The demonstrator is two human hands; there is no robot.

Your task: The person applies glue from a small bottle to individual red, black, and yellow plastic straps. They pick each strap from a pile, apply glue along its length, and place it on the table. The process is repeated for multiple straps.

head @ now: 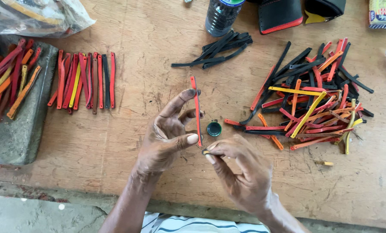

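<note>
Red strip (196, 108) pinched by left hand (167, 133), bare wood around.

left hand (169, 131) upright, thumb and forefinger pinching; right hand (240, 166) fingertips pinched together.

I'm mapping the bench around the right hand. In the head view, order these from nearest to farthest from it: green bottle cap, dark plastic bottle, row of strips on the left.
From the right hand:
1. Green bottle cap, just above its fingertips.
2. Dark plastic bottle, at the top edge, straight ahead.
3. Row of strips, far upper left, past the left hand.
</note>
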